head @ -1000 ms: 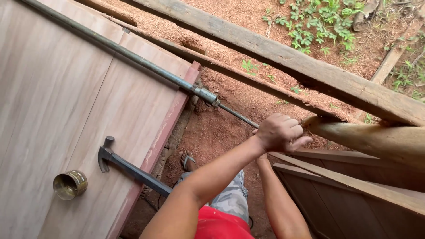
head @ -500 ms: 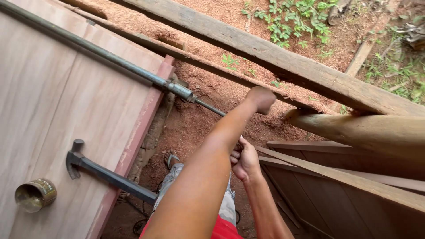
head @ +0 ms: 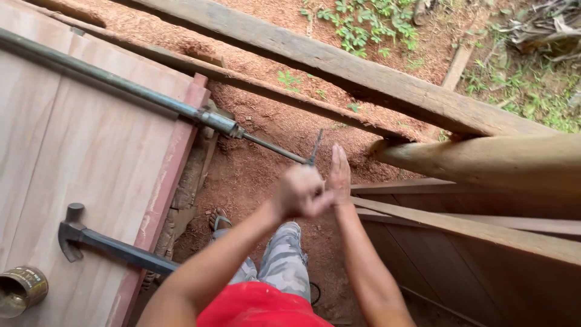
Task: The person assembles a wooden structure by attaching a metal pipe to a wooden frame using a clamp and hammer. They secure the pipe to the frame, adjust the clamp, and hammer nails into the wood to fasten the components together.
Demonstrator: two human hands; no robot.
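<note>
A long grey pipe clamp point(head: 139, 94) lies slantwise across a pale wooden panel point(head: 72, 157). Its thin screw rod point(head: 275, 148) sticks out past the panel's reddish edge and ends in a small cross handle point(head: 316, 145). My left hand point(head: 299, 194) is closed in a fist just below the rod's tip, and nothing shows inside it. My right hand point(head: 339, 172) is flat with its fingers straight, pressed against the left fist, right beside the cross handle.
A dark claw hammer point(head: 112, 248) lies on the panel at lower left, next to a brass-coloured tin can point(head: 21, 290). Rough timber beams point(head: 363, 72) and a round log point(head: 484, 160) cross above red earth. Wooden boards point(head: 472, 242) lie on the right. My sandalled foot point(head: 221, 221) stands below.
My left hand has drawn back from the rod's end into a fist. My right hand has risen and flattened against it. The view has shifted a little.
</note>
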